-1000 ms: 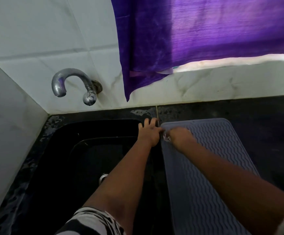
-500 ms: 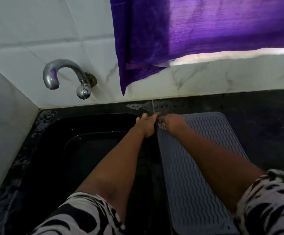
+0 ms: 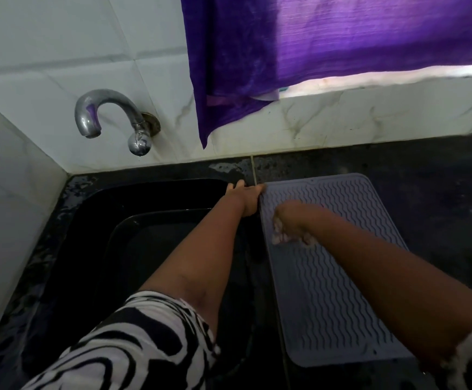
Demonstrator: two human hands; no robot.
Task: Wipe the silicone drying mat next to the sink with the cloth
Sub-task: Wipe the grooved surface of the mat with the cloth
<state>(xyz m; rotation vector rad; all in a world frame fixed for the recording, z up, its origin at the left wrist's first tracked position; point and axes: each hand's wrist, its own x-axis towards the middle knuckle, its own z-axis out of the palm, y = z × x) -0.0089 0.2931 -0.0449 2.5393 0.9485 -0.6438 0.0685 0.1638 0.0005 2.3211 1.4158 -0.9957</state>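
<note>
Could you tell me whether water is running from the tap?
No, the tap over the sink shows no stream at its spout.

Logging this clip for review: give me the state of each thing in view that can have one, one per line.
silicone drying mat: flat on the counter beside the sink, far left corner held.
cloth: bunched under the right hand, pressed on the mat.
left hand: fingers gripping the mat's far left corner.
right hand: closed on the cloth.
tap: no water running.
sink: no dishes visible.
curtain: hanging over the window.
</note>
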